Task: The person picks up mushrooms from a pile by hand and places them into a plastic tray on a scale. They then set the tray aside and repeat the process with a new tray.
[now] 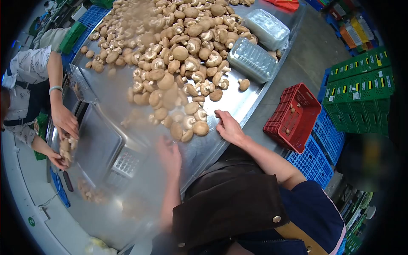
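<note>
A big heap of brown-capped mushrooms [180, 53] with pale stems covers much of the metal table [238, 100]. My right hand [230, 128] rests at the table's near edge, just right of the nearest mushrooms, thumb and fingers apart and nothing in it. Left of it, my left hand [169, 158] is over the metal surface below the heap. A hazy smear on the view blurs this hand, but its fingers look spread and no object shows in them. Clear plastic trays [251, 60] lie stacked on the right side, beside a bagged clear pack [267, 29].
A scale [100, 136] with a keypad stands on the left. Across it, another person's hands [63, 121] hold some mushrooms. On the right are a red crate [293, 117] with a few mushrooms, blue pallets [312, 163] and stacked green crates [361, 91].
</note>
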Demonstrator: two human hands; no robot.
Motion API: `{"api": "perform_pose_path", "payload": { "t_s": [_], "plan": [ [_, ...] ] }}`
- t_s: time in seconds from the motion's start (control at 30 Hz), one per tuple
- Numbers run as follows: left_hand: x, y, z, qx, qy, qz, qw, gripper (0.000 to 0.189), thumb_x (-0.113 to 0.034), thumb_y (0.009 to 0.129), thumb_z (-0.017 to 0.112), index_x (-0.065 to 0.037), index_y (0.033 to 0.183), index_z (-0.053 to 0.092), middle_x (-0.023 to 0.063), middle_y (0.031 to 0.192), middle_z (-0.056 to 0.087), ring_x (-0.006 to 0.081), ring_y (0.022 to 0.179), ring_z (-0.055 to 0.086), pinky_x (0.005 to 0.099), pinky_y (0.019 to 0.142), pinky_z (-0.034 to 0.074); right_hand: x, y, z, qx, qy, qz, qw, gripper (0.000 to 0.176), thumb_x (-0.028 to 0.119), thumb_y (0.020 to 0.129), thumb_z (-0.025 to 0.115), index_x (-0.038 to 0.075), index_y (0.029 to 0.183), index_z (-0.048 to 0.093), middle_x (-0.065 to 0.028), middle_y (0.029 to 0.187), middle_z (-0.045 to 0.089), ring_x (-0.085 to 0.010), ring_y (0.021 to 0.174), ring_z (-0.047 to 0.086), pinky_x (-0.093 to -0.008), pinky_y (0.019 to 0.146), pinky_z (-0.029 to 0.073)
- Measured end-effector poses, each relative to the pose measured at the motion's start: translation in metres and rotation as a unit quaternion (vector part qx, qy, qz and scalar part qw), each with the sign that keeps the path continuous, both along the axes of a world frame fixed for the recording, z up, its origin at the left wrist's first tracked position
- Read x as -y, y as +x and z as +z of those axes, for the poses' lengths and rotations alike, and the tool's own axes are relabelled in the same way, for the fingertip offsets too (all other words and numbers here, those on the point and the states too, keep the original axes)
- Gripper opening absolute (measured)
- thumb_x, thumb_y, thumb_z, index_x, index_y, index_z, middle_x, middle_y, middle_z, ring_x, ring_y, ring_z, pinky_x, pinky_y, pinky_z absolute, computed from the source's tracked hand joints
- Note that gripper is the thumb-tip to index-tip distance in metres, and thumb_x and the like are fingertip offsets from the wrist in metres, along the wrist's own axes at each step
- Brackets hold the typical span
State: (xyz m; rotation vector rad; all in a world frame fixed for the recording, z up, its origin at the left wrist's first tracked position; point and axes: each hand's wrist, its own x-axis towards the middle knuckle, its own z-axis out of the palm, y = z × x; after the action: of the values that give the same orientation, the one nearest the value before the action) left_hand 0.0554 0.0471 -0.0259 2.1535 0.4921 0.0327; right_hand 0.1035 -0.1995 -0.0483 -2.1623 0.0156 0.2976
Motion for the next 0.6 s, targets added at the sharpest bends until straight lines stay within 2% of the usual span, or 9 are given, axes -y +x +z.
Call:
{"api": "perform_pose_path", "payload": {
  "t_s": [0.07, 0.13, 0.23, 0.33, 0.43, 0.53, 0.6],
  "plan": [
    [-0.004, 0.007, -0.005, 0.000, 0.101, -0.037, 0.994, 0.051, -0.001, 0.079, 0.058, 0.004, 0.130, 0.051, 0.0157, 0.118, 0.061, 0.0239, 0.088, 0.063, 0.0378, 0.081, 0.050, -0.004, 0.007, 0.001, -0.023, 0.009, 0.008, 1.000, 0.048, 0.004, 0.082, 0.057, -0.003, 0.128, 0.050, -0.0177, 0.107, 0.060, -0.0247, 0.084, 0.062, -0.0366, 0.081, 0.051],
    [-0.010, 0.012, -0.018, 0.008, 0.226, -0.092, 0.970, 0.052, -0.001, 0.078, 0.059, 0.003, 0.129, 0.053, 0.0135, 0.106, 0.065, 0.0254, 0.085, 0.063, 0.0376, 0.080, 0.050, -0.007, 0.011, -0.006, -0.017, -0.003, 0.014, 1.000, 0.045, 0.004, 0.082, 0.057, -0.003, 0.126, 0.052, -0.0179, 0.103, 0.062, -0.0295, 0.084, 0.063, -0.0399, 0.082, 0.051],
    [-0.010, 0.022, -0.018, -0.016, 0.271, -0.110, 0.956, 0.055, 0.000, 0.075, 0.062, 0.003, 0.130, 0.054, 0.0116, 0.089, 0.066, 0.0285, 0.077, 0.062, 0.0386, 0.075, 0.051, -0.007, 0.020, -0.007, -0.023, 0.011, 0.011, 1.000, 0.041, 0.002, 0.082, 0.057, -0.003, 0.122, 0.055, -0.0171, 0.095, 0.064, -0.0325, 0.085, 0.064, -0.0420, 0.081, 0.051],
    [-0.015, 0.032, -0.032, -0.059, 0.198, -0.103, 0.973, 0.058, 0.001, 0.072, 0.065, 0.003, 0.129, 0.054, 0.0095, 0.083, 0.063, 0.0274, 0.077, 0.063, 0.0384, 0.076, 0.051, -0.005, 0.019, -0.007, -0.024, 0.022, -0.002, 0.999, 0.038, 0.000, 0.082, 0.056, -0.003, 0.119, 0.056, -0.0158, 0.090, 0.065, -0.0324, 0.085, 0.064, -0.0417, 0.080, 0.051],
    [-0.012, 0.027, -0.029, -0.055, 0.124, -0.089, 0.987, 0.056, 0.004, 0.074, 0.065, 0.005, 0.128, 0.054, 0.0070, 0.083, 0.061, 0.0201, 0.075, 0.064, 0.0342, 0.069, 0.054, 0.003, 0.011, -0.005, -0.038, 0.037, -0.011, 0.999, 0.036, -0.002, 0.082, 0.055, -0.003, 0.119, 0.056, -0.0150, 0.089, 0.065, -0.0311, 0.084, 0.064, -0.0405, 0.078, 0.051],
    [-0.008, 0.018, -0.006, -0.094, -0.116, -0.024, 0.988, 0.053, 0.007, 0.077, 0.062, 0.005, 0.129, 0.053, 0.0041, 0.085, 0.059, 0.0122, 0.073, 0.062, 0.0275, 0.059, 0.053, 0.008, 0.006, 0.016, -0.043, 0.041, -0.007, 0.998, 0.036, -0.002, 0.084, 0.055, -0.003, 0.119, 0.054, -0.0135, 0.088, 0.064, -0.0267, 0.080, 0.064, -0.0384, 0.075, 0.051],
    [-0.014, 0.011, -0.005, -0.069, -0.195, 0.001, 0.978, 0.054, 0.009, 0.077, 0.062, 0.006, 0.130, 0.052, 0.0035, 0.087, 0.059, 0.0094, 0.071, 0.061, 0.0243, 0.055, 0.052, 0.007, 0.004, 0.041, -0.042, 0.037, -0.003, 0.998, 0.036, -0.002, 0.084, 0.055, -0.003, 0.120, 0.054, -0.0131, 0.088, 0.064, -0.0252, 0.079, 0.064, -0.0377, 0.074, 0.051]
  ]
}}
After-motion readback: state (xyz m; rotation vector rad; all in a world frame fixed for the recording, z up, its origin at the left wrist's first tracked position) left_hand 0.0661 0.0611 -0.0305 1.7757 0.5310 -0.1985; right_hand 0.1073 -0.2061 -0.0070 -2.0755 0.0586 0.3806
